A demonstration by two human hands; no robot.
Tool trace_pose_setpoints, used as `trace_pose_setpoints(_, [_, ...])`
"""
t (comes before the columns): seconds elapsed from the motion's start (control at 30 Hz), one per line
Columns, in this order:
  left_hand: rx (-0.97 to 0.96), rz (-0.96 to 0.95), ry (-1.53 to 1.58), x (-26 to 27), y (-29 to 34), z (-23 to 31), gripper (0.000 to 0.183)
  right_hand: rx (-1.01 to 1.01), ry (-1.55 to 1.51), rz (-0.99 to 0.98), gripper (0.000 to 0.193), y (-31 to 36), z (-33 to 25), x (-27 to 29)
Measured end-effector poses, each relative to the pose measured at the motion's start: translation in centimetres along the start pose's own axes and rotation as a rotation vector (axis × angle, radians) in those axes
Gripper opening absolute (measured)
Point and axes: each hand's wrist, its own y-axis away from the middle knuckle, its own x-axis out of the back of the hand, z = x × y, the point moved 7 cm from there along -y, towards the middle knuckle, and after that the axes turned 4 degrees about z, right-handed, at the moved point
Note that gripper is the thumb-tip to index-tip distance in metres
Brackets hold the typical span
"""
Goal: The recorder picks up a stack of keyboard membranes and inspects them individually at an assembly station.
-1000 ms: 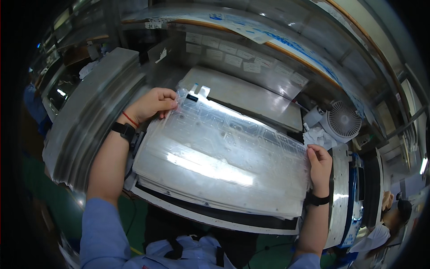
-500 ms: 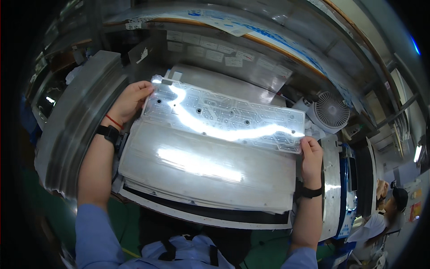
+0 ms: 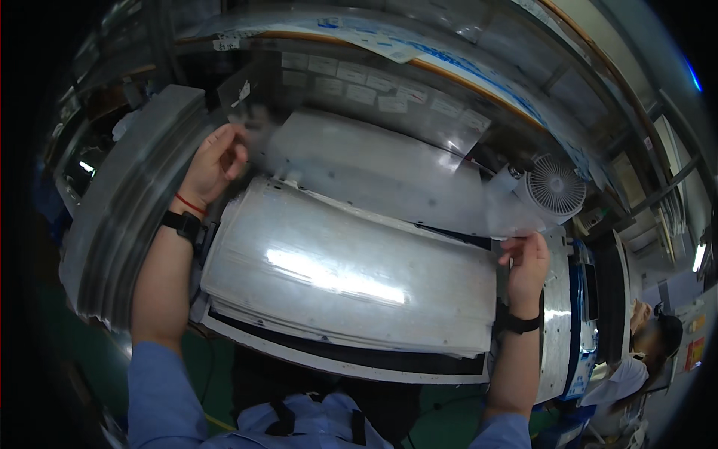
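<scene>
My left hand (image 3: pixel 215 163) hovers at the far left corner of a stack of flat metallic-grey sheets (image 3: pixel 351 262), fingers loosely curled and apart with nothing between them. Off the stack's right end is my right hand (image 3: pixel 527 262), its fingers parted and holding nothing. Behind the near stack lies a second pale, hazy sheet surface (image 3: pixel 389 168). Small dark spots show through along its front part, and its outline is blurred, so I cannot tell exactly where a clear printed sheet ends on it.
A round white fan (image 3: pixel 553 185) stands at the back right. Tall layered grey sheets (image 3: pixel 134 202) rise at the left. Paper labels (image 3: pixel 359 93) line the back panel. A shelf edge (image 3: pixel 464 67) crosses above. At the far right another person (image 3: pixel 628 378) sits.
Both hands have let go of the clear sheet with printed circuit lines, which has moved away to the back. My right hand has shifted slightly right, and the near stack's top shows fully.
</scene>
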Motion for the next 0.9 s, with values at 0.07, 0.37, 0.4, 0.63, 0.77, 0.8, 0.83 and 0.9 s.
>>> trace_pose_setpoints(0.07, [0.061, 0.117, -0.033, -0.5, 0.3, 0.2, 0.023, -0.016, -0.018, 0.032, 0.016, -0.3, 0.5, 1.0])
trace_pose_setpoints(0.37, [0.244, 0.019, -0.487, -0.4, -0.5, -2.0, 0.018, 0.004, 0.091, -0.034, 0.041, -0.4, 0.1, -0.7])
trace_pose_setpoints(0.4, [0.272, 0.012, -0.521, -0.3, -0.5, -2.4, 0.019, -0.014, 0.100, -0.045, 0.042, -0.4, 0.4, -0.5])
trace_pose_setpoints(0.63, [0.251, 0.037, -0.301, 1.2, -0.7, -2.9, 0.024, -0.058, 0.095, -0.080, 0.039, -0.3, 0.6, -0.8])
trace_pose_setpoints(0.77, [0.216, 0.123, -0.182, 1.0, -0.7, -2.8, 0.030, -0.060, 0.141, -0.109, 0.038, -0.4, 0.9, -0.8])
trace_pose_setpoints(0.8, [0.212, 0.171, -0.156, 0.4, -0.5, -2.5, 0.031, -0.047, 0.158, -0.112, 0.038, -0.5, 1.2, -0.7])
trace_pose_setpoints(0.83, [0.195, 0.182, -0.142, 0.0, -0.7, -2.3, 0.033, -0.045, 0.209, -0.130, 0.036, -0.5, 1.6, -0.6])
trace_pose_setpoints(0.9, [0.164, 0.209, -0.116, -0.1, -0.7, -1.8, 0.036, -0.046, 0.310, -0.172, 0.034, -0.6, 2.2, -0.7])
